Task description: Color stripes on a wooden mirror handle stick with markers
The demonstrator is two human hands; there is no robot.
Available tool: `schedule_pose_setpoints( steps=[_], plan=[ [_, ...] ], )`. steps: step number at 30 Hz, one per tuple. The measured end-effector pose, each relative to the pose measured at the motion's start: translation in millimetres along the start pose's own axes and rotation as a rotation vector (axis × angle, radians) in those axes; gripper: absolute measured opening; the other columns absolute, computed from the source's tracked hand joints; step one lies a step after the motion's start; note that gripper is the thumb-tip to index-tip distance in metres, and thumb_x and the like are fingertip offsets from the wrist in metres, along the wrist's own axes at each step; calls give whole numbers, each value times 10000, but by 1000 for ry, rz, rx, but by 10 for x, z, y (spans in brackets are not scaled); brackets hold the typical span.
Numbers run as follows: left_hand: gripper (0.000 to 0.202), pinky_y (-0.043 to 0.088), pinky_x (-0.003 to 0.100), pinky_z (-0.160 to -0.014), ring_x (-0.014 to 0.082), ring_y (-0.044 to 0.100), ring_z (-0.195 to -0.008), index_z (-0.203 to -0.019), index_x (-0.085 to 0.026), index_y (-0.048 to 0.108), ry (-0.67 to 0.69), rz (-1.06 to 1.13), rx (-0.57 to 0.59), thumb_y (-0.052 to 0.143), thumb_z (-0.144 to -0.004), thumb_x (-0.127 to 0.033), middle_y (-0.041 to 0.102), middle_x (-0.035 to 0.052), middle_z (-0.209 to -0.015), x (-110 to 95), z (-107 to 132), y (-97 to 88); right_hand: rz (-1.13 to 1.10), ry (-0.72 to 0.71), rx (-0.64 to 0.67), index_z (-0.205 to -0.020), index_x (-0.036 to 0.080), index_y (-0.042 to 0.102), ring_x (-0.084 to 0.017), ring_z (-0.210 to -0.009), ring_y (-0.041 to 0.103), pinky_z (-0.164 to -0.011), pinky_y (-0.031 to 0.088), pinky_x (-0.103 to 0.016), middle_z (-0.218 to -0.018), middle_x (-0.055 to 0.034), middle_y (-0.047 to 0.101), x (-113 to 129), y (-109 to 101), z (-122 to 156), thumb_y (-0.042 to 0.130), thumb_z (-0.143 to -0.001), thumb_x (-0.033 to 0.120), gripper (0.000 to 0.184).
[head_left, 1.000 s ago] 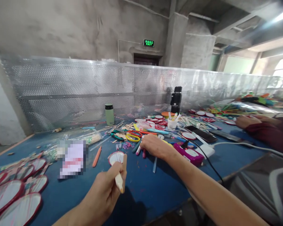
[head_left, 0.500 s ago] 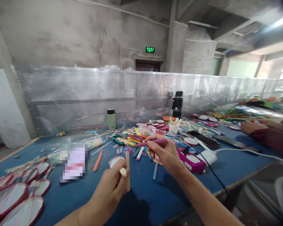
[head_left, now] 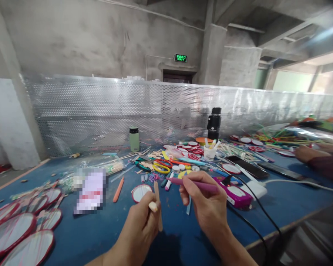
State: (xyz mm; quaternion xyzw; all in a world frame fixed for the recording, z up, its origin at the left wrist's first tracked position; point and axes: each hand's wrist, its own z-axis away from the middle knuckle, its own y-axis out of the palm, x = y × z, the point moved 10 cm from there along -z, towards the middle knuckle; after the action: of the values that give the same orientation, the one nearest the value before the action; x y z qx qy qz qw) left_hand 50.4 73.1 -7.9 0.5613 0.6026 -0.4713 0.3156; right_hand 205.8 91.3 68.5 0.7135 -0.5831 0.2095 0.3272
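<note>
My left hand (head_left: 140,231) is closed round the flat wooden handle (head_left: 158,205) of a small round fan (head_left: 141,192) with a red rim, held upright just above the blue table (head_left: 86,236). My right hand (head_left: 208,203) grips a pink marker (head_left: 195,184), which lies almost level with its tip pointing left toward the fan. Both hands hover near the table's front edge, a hand's width apart.
Finished red-rimmed fans (head_left: 19,236) lie at the left. Markers, scissors (head_left: 158,165), sticks and small discs crowd the middle. A green flask (head_left: 134,139), a black bottle (head_left: 214,123), a phone (head_left: 248,167), a pink device (head_left: 234,195) with a cable, and another person's arm (head_left: 319,159) stand further off.
My right hand lifted the pink marker out of the pile and drew it back toward me and the fan. My left hand kept hold of the fan's handle.
</note>
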Motion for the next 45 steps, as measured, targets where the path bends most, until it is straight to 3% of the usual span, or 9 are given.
schedule_pose_setpoints(
  steps=[4, 13, 17, 23, 45],
  plan=[
    [285, 296, 188, -497, 89, 375, -526, -825, -218, 427, 116, -159, 95, 356, -1024, -410, 439, -72, -615, -90, 104, 2, 164, -118, 65, -829, 204, 710, -68, -422, 574, -427, 480, -174, -604, 35, 647, 180, 84, 101, 642, -891, 192, 92],
    [291, 273, 183, -456, 85, 369, -481, -799, -227, 406, 74, -158, 84, 338, -1026, -398, 439, -79, -576, -113, 141, 8, 389, -308, 128, -899, 222, 719, -99, -543, 649, -542, 542, -212, -685, 29, 696, 404, 169, 220, 623, -870, 113, 148],
    [277, 280, 177, -458, 86, 389, -493, -816, -227, 414, 68, -172, 77, 334, -1029, -384, 454, -74, -587, -85, 139, -6, 370, -282, 37, -897, 224, 712, -79, -479, 608, -465, 504, -190, -669, 41, 672, 393, 72, 189, 604, -886, 109, 158],
    [280, 262, 178, -447, 83, 346, -477, -797, -227, 399, 84, -140, 98, 348, -1022, -386, 407, -88, -572, -123, 141, 15, 380, -340, 188, -922, 209, 721, -120, -599, 667, -566, 542, -229, -714, 3, 712, 431, 258, 244, 615, -867, 104, 159],
    [270, 275, 185, -474, 89, 362, -488, -820, -216, 446, 83, -164, 95, 364, -1020, -377, 451, -72, -574, -126, 159, 19, 434, -343, 240, -914, 224, 704, -108, -576, 635, -575, 522, -223, -690, 24, 693, 449, 329, 254, 604, -878, 121, 148]
  ],
)
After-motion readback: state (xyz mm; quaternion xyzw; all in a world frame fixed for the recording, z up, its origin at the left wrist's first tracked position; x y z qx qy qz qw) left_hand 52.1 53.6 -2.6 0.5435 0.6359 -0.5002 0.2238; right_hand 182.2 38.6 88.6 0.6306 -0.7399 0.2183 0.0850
